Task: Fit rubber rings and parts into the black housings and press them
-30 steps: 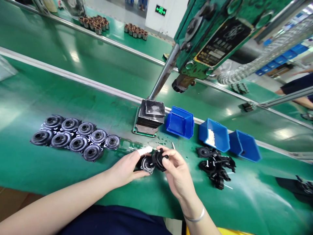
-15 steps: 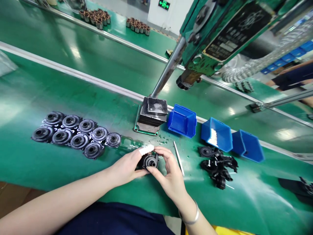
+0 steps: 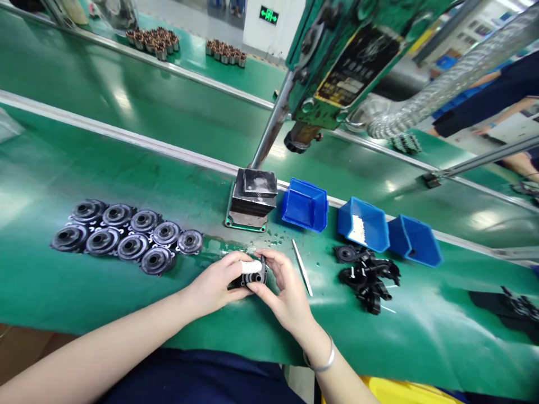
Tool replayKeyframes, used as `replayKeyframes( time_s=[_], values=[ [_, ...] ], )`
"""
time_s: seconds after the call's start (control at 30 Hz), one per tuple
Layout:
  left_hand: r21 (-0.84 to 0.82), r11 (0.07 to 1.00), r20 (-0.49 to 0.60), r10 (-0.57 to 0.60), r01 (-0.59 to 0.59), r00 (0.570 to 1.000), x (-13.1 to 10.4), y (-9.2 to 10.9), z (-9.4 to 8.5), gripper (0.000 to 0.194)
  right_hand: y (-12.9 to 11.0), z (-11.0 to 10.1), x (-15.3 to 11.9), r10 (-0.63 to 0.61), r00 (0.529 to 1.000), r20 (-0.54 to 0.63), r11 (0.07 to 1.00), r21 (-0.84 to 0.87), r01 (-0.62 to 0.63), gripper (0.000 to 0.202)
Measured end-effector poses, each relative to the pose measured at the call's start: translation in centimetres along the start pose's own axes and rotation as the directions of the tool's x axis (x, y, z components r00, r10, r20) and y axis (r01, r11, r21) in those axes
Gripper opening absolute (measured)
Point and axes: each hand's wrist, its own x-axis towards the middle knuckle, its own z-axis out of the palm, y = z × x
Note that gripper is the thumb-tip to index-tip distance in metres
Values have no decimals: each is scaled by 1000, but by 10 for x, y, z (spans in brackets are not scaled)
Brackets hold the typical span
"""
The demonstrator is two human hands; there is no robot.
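Observation:
Between my two hands is a round black plastic part (image 3: pixel 255 277) with a raised centre ring. My left hand (image 3: pixel 219 283) grips it from the left, a white wrap on one finger lying across its top. From the right, my right hand (image 3: pixel 286 289) closes on its edge, thumb at the front. Several similar round black parts (image 3: pixel 132 246) stand in rows at the left. A white stick (image 3: pixel 302 267) lies just right of my right hand. Behind my hands is a metal block (image 3: pixel 254 193) below the green press (image 3: pixel 332 67).
Three blue bins stand behind and right: one (image 3: pixel 305 205), one with small white pieces (image 3: pixel 363 224), and one (image 3: pixel 415 241). Loose black parts (image 3: pixel 368 278) are heaped before them. Metal rails (image 3: pixel 126 137) cross the green table. A person's arm (image 3: pixel 501 118) shows at far right.
My left hand's wrapped finger has moved from the part's upper edge onto its face. The whole view has shifted slightly, and both hands still hold the part.

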Motion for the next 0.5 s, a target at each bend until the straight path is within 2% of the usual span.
replayKeyframes(
  time_s=[0.2, 0.3, 0.37, 0.43, 0.47, 0.5],
  values=[
    [72, 997, -54, 39, -35, 998, 3, 5, 6, 46, -2, 0, 0, -50, 999, 19, 994, -101, 51, 47],
    [117, 990, -67, 86, -78, 994, 4, 15, 2, 48, -15, -19, 7, -54, 995, 87, 981, -183, 70, 56],
    [128, 986, -56, 117, -109, 992, 11, 29, -13, 52, -40, -45, 19, -119, 988, 94, 954, -266, 140, 61],
    [154, 980, -72, 142, -130, 987, 29, 45, -40, 54, -80, -78, 40, -291, 957, -15, 892, -365, 266, 57],
    [175, 976, -108, 153, -133, 982, 42, 52, -55, 51, -105, -95, 55, -405, 908, -111, 845, -424, 325, 53],
    [194, 974, -163, 154, -122, 975, 58, 58, -70, 49, -132, -111, 73, -538, 821, -189, 786, -463, 409, 52]
  ],
)
